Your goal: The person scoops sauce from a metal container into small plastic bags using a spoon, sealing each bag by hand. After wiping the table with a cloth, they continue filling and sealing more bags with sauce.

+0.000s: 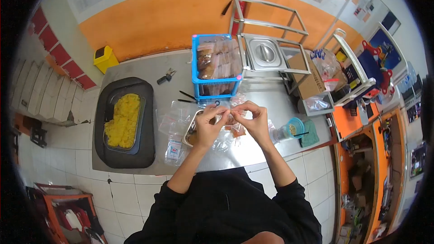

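My left hand [209, 126] and my right hand [254, 121] meet over the middle of the steel table [174, 61], thumbs and forefingers pinched together. Between them they grip the top of a small clear plastic bag [237, 129], which seems to have something orange-brown in it. Partly hidden by my left hand is a metal tray [187, 140] with brown contents. Flat clear plastic bags [174, 119] lie left of it, one with a printed label [173, 149]. More crumpled clear plastic [223, 143] is spread beneath my hands.
A blue basket [195, 63] of packed bags stands behind my hands. At left, yellow food [124, 119] fills a container on a black tray [101, 142]. A blue cup [294, 123] and green cloth [310, 134] lie right. Keys [167, 77] and a lidded steel pan [263, 54] are farther back.
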Tool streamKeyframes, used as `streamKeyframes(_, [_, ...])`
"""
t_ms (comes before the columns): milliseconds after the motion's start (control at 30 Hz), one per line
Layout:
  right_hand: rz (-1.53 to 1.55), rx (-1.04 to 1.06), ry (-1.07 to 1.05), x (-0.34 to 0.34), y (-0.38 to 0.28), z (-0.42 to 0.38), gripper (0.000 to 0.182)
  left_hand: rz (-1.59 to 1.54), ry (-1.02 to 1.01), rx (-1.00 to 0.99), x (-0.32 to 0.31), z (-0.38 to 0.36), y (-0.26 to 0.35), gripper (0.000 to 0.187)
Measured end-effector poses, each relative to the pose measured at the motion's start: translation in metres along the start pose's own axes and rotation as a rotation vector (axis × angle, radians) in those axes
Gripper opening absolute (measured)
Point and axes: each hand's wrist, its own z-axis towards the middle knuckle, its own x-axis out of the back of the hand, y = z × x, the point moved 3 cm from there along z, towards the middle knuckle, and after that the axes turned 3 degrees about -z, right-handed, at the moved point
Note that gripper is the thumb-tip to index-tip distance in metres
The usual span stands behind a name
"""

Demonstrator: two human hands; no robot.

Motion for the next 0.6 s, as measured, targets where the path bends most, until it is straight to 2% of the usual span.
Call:
streamKeyframes(133, [-0.048,0.016,-0.026,0.028,0.026,0.009,0.013,0.07,-0.174,0.056,-0.023,0.013,-0.003,0.011])
streamKeyframes(167, [-0.016,-0.017,-0.08,0.035,0.03,0.01,0.012,-0.003,-0.289,0.208,-0.029,0.013,-0.01,0.024])
streamKeyframes(200, [-0.017,-0.021,-0.076,0.045,0.038,0.009,0.012,-0.005,-0.293,0.211,-0.031,0.012,-0.013,0.024])
streamKeyframes(267, [-0.238,-0.112,-0.334,0.056,0.067,0.003,0.012,0.025,-0.357,0.057,-0.036,0.008,-0.012,0.04])
streamKeyframes(300, [-0.213,-0.145,-0.415,0.059,0.088,-0.003,0.012,0.116,-0.415,0.053,-0.031,0.003,-0.015,0.051])
streamKeyframes(333, [-0.28,-0.178,-0.465,0.06,0.103,-0.01,0.011,0.117,-0.413,0.061,-0.027,-0.002,-0.018,0.051])
streamKeyframes(400, [-0.267,-0.27,-0.548,0.058,0.149,-0.022,0.012,0.084,-0.247,0.089,-0.016,-0.01,-0.023,0.047])
streamKeyframes(467, [-0.308,-0.314,-0.589,0.051,0.183,-0.03,0.015,0.092,-0.23,0.145,-0.002,-0.021,-0.03,0.047])
streamKeyframes(533, [-0.605,-0.331,-0.472,0.042,0.203,-0.035,0.025,0.094,-0.158,0.238,0.015,-0.03,-0.034,0.048])
streamKeyframes(567, [-0.734,-0.25,-0.395,0.033,0.205,-0.037,0.034,0.055,-0.104,0.23,0.023,-0.036,-0.04,0.047])
streamKeyframes(600, [-0.731,-0.235,-0.346,0.022,0.187,-0.035,0.039,0.063,-0.095,0.232,0.03,-0.038,-0.038,0.047])
